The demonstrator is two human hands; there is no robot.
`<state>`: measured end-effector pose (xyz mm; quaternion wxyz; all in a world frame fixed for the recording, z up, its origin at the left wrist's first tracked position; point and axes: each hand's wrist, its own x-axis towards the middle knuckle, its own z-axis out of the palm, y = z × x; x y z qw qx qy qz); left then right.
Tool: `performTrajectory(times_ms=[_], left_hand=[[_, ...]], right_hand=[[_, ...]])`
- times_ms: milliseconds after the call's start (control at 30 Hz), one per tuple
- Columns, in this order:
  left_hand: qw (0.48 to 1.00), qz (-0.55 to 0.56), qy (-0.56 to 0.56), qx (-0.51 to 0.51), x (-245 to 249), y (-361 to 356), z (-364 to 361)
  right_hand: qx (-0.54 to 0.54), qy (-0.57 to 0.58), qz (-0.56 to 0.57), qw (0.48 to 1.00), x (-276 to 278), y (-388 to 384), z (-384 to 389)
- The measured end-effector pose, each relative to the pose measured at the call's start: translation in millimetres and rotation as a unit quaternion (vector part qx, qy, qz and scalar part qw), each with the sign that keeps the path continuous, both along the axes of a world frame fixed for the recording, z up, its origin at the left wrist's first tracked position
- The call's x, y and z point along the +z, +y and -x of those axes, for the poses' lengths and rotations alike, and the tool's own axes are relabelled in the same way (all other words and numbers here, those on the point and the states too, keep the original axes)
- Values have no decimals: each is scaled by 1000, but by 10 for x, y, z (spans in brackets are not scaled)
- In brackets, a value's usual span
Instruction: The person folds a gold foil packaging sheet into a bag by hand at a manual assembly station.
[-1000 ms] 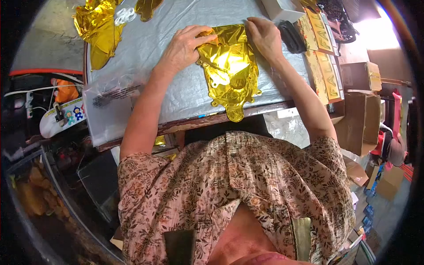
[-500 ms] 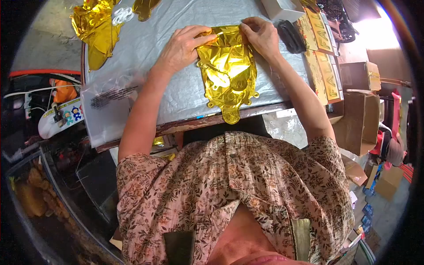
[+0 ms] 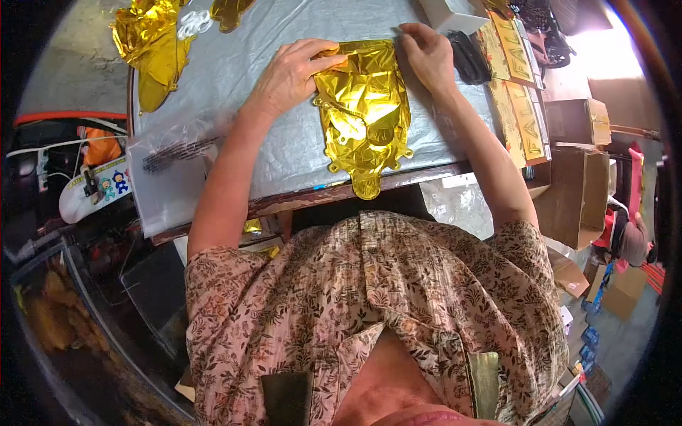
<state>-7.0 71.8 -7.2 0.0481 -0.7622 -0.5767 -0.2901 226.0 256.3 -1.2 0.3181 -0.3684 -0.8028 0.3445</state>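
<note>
A gold foil balloon [image 3: 366,113], flat and creased with small tabs along its sides, lies on the grey-covered table [image 3: 284,153]. Its narrow lower end hangs over the table's near edge, and its top part looks folded. My left hand [image 3: 293,77] grips the balloon's upper left edge, with thumb and fingers at the foil. Just off the upper right edge, my right hand [image 3: 430,60] is held apart from the foil. Its thumb and bent fingers are separated, with nothing visible between them.
More gold foil [image 3: 153,60] and a white cord bundle [image 3: 194,25] lie at far left. A clear plastic bag [image 3: 170,184] rests on the near left corner. At right are a white box [image 3: 455,18], a black object [image 3: 470,58], packages lettered FALL [image 3: 524,124] and cardboard boxes [image 3: 572,188].
My right hand has let go of the balloon's upper right corner and moved slightly right. My left hand keeps its grip at the upper left.
</note>
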Motion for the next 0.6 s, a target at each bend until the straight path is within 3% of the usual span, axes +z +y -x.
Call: performTrajectory(times_ms=[67,133,167,233,433,500,600], left_hand=[[1000,4,-1,1,-9,-8,6],[1000,7,-2,1,6,3,11],[1000,5,1,1,12,0,6],[1000,2,5,-4,27,14,-8],[1000,14,-14,-6,6,20,3],[988,40,-148,-4,59,24,-32],[978,31,-203,31,180,-53,-40]], right_hand=[[-2,3,15,1000,45,-117,-67],[126,-50,-289,948,202,-355,-89],[180,-134,-301,927,224,-456,-89],[190,-188,-338,902,143,-655,-51],[208,-236,-328,891,-56,-744,-77],[209,-221,-318,898,-47,-756,-83],[217,-204,-303,905,-33,-743,-94]])
